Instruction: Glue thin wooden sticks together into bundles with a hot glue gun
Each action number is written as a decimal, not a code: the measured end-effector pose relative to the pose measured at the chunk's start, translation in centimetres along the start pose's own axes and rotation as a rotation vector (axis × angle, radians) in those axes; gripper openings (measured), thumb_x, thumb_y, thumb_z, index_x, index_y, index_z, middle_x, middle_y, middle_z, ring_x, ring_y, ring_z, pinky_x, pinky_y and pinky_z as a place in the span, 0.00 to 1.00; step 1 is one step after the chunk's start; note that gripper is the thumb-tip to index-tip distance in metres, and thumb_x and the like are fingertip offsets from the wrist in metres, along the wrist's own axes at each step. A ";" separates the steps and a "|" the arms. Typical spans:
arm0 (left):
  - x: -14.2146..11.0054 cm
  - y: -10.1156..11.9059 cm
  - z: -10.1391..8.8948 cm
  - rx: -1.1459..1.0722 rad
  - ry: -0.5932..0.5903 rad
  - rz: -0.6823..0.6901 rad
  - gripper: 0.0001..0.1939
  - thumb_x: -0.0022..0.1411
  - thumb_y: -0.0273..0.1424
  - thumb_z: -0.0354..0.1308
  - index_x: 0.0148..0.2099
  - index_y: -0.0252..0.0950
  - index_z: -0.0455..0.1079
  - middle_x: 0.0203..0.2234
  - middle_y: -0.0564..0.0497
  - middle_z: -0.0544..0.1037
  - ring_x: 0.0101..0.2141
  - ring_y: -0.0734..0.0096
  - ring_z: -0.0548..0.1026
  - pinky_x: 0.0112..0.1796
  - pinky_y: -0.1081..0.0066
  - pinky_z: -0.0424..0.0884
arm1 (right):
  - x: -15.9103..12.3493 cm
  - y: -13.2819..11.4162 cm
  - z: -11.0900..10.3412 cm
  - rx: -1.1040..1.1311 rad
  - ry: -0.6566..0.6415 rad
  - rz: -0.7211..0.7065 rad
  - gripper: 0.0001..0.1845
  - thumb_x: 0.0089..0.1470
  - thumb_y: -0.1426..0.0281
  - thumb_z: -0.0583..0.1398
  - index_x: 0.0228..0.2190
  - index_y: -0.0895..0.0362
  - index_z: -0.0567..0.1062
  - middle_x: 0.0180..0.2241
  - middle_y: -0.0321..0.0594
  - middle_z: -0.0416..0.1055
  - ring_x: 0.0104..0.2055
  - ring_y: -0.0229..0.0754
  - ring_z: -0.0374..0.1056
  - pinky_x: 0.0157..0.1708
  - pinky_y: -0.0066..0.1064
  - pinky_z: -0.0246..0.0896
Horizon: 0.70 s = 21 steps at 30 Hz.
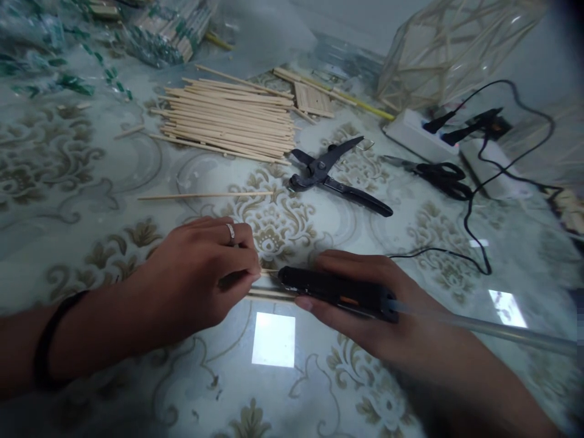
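Observation:
My right hand (365,328) is wrapped round a black hot glue gun (337,292), with a long translucent glue stick (483,331) coming out of its back end. The gun's nozzle meets thin wooden sticks (274,294) lying on the table just right of my left hand. Thumb and fingertips of my left hand (205,267) are pinched on the end of one of these sticks. How many sticks lie under my hands is hidden. Beyond my left hand, a single wooden stick (205,195) lies by itself.
A pile of wooden sticks (228,118) lies further back. Black pliers (328,173) and scissors (438,173) are to the right, near a white power strip (420,137) with a black cord (469,213). A stick-frame structure (447,55) stands behind; plastic packaging (168,30) lies back left.

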<state>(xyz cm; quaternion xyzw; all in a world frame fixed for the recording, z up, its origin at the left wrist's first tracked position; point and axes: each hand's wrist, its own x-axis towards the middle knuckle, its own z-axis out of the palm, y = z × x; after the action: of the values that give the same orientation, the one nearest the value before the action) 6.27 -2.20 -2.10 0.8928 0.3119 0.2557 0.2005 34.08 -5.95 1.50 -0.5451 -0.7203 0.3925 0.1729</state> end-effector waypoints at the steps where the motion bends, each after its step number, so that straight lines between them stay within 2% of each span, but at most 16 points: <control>1: 0.0 0.0 0.0 0.002 -0.002 -0.001 0.14 0.72 0.20 0.62 0.35 0.39 0.81 0.36 0.54 0.85 0.37 0.66 0.83 0.43 0.63 0.77 | 0.0 0.0 0.0 -0.003 0.000 -0.005 0.32 0.67 0.35 0.67 0.24 0.46 0.78 0.25 0.38 0.75 0.27 0.49 0.73 0.26 0.42 0.69; 6: 0.0 0.1 0.0 0.008 -0.009 0.000 0.14 0.73 0.21 0.61 0.36 0.40 0.81 0.36 0.54 0.86 0.37 0.67 0.83 0.44 0.64 0.77 | 0.1 0.0 -0.1 0.005 -0.016 0.016 0.32 0.64 0.34 0.68 0.24 0.45 0.80 0.25 0.39 0.76 0.27 0.50 0.74 0.27 0.43 0.71; 14: 0.0 0.2 -0.1 0.009 -0.012 -0.011 0.14 0.73 0.21 0.61 0.35 0.40 0.81 0.36 0.54 0.85 0.37 0.67 0.82 0.43 0.65 0.76 | 0.1 -0.2 -0.3 -0.021 -0.038 0.016 0.31 0.68 0.39 0.67 0.23 0.46 0.77 0.24 0.37 0.74 0.26 0.47 0.71 0.26 0.41 0.64; 21: 0.0 0.1 0.1 -0.011 0.011 -0.004 0.15 0.75 0.21 0.59 0.35 0.39 0.81 0.35 0.54 0.85 0.36 0.68 0.83 0.43 0.65 0.75 | 0.1 0.2 -0.4 -0.009 -0.057 -0.011 0.27 0.69 0.44 0.69 0.25 0.47 0.78 0.25 0.36 0.75 0.26 0.46 0.72 0.26 0.39 0.63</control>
<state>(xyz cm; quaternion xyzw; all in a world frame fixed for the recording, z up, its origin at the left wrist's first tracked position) 6.37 -2.26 -2.15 0.8897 0.3136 0.2616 0.2041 34.44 -5.73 1.61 -0.5303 -0.7297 0.4039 0.1521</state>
